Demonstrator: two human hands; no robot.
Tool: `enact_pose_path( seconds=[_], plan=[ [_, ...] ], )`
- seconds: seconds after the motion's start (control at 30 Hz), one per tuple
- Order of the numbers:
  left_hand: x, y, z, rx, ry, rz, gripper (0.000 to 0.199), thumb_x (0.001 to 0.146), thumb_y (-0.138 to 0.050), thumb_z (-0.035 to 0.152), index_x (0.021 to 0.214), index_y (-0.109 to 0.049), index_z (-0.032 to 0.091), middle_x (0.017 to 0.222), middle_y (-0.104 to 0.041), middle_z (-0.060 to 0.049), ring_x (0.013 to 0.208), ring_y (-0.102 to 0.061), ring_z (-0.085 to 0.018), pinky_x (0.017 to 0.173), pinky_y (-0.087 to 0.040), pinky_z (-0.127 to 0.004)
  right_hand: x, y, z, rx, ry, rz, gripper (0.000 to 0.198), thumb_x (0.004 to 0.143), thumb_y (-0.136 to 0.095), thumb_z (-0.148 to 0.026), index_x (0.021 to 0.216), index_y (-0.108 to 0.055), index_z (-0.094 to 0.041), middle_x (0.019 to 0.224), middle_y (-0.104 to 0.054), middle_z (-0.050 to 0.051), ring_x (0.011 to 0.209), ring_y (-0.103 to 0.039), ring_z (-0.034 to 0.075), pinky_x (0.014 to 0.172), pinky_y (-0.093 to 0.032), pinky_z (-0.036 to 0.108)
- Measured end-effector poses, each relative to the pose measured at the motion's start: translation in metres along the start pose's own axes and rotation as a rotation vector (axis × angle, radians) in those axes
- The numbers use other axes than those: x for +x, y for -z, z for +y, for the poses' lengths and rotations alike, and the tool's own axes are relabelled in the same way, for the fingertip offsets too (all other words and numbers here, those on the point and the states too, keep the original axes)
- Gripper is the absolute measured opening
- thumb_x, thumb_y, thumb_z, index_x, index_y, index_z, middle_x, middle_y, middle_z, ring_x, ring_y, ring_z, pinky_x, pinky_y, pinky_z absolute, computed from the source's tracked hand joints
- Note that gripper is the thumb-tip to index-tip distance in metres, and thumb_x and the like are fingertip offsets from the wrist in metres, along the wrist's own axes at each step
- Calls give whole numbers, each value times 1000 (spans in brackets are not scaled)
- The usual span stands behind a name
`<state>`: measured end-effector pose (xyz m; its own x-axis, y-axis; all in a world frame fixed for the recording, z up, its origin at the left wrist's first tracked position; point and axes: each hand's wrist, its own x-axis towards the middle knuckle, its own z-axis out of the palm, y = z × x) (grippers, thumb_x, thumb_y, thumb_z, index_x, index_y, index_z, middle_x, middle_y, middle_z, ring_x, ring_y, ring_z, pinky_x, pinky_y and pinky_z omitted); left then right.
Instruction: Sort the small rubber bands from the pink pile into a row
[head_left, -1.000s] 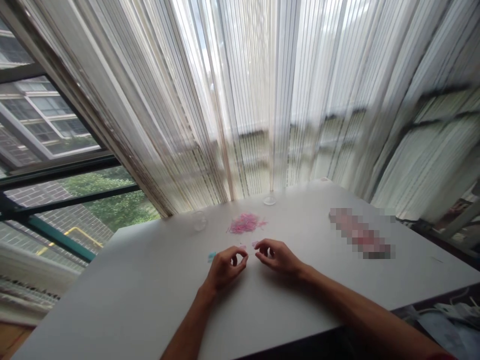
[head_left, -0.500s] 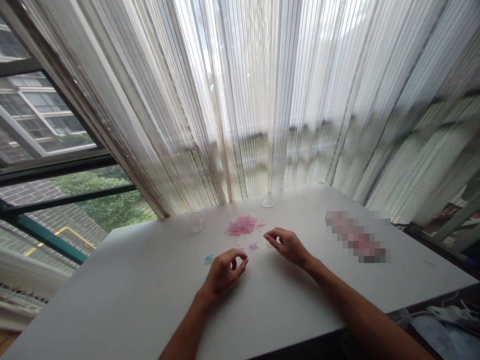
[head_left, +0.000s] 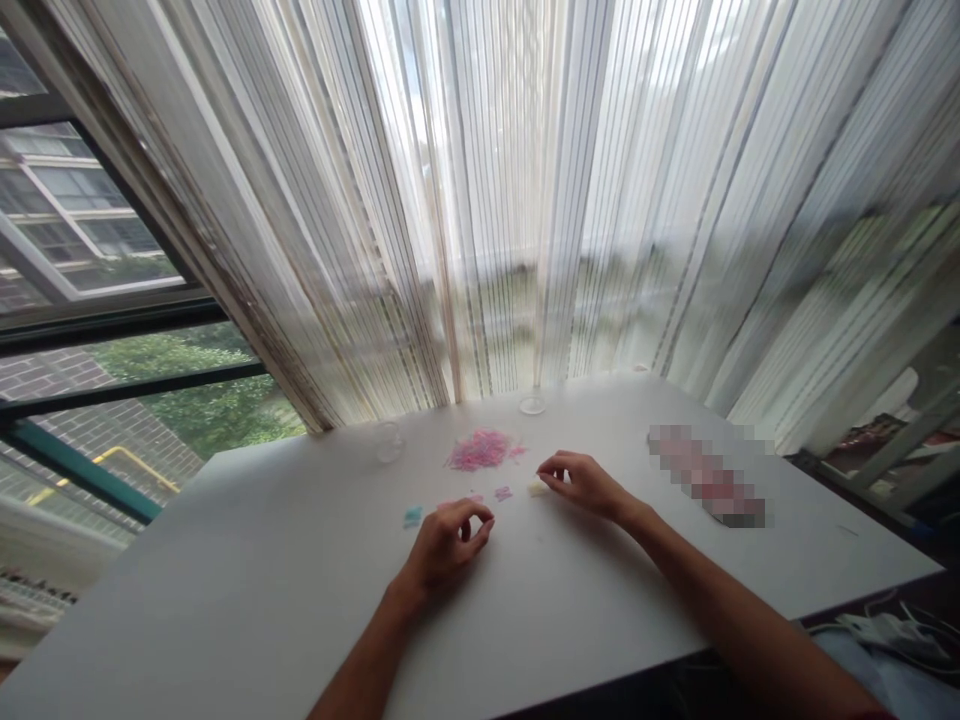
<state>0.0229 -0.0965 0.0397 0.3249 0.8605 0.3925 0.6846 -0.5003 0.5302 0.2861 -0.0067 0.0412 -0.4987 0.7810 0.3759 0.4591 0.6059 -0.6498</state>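
Note:
My right hand (head_left: 577, 478) is closed in a pinch beside a small pale yellow cluster (head_left: 536, 488). Whatever its fingertips hold, if anything, is too small to make out. My left hand (head_left: 454, 540) rests on the table with thumb and index finger curled together, and I cannot see what is between them. A teal cluster (head_left: 413, 515) lies left of that hand, and a small purple cluster (head_left: 502, 493) sits between the hands. Partly behind my left knuckles are some pink bits (head_left: 448, 506). Farther back is a loose heap of thin pink and purple pieces (head_left: 481, 450).
A clear round container (head_left: 389, 442) stands left of the heap, and a clear round lid or dish (head_left: 533, 405) lies behind it. A pixelated reddish object (head_left: 709, 475) is at the right on the white table (head_left: 247, 590). Curtains (head_left: 495, 200) hang along the far edge.
My right hand has shifted slightly right and the yellow cluster shows more plainly. My left hand has barely moved. The whole view has tilted a little.

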Motion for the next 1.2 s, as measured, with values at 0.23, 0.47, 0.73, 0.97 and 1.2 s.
enact_pose_path(
  seconds=[0.23, 0.47, 0.73, 0.97, 1.2],
  plan=[
    [0, 1, 1, -14, 20, -14, 12, 86, -57, 25, 88, -68, 20, 85, -70, -3, 57, -55, -10, 62, -49, -22, -8, -9, -1, -112, 29, -6, 16, 87, -56, -23, 86, -72, -19, 78, -64, 4, 62, -57, 12, 63, -48, 25],
    [1, 2, 4, -32, 22, -12, 11, 85, -58, 23, 86, -69, 20, 84, -71, -3, 57, -55, -10, 59, -48, -22, -10, -7, -2, -87, 23, -24, 13, 83, -62, -24, 91, -73, -20, 80, -64, 4, 63, -56, 13, 63, -49, 26],
    [1, 1, 3, -24, 5, -1, 12, 86, -58, 22, 86, -69, 20, 81, -70, -2, 57, -56, -10, 60, -48, -21, -12, -2, 5, -50, 15, -25, 15, 78, -61, -16, 90, -70, -18, 83, -62, 4, 67, -57, 13, 66, -50, 27],
    [1, 2, 3, -12, 17, 5, 10, 85, -59, 22, 86, -68, 20, 83, -71, -2, 56, -55, -10, 62, -48, -22, -13, -4, 14, -28, -15, -25, 16, 79, -58, -14, 90, -68, -18, 83, -61, 3, 69, -58, 13, 67, -50, 26],
    [1, 4, 3, -9, 21, -10, 12, 87, -57, 23, 86, -68, 20, 86, -71, -3, 57, -55, -10, 61, -48, -22, -11, -6, 11, -15, -21, -27, 9, 82, -58, -18, 83, -67, -18, 82, -60, 3, 67, -57, 13, 65, -49, 26]
  ],
)
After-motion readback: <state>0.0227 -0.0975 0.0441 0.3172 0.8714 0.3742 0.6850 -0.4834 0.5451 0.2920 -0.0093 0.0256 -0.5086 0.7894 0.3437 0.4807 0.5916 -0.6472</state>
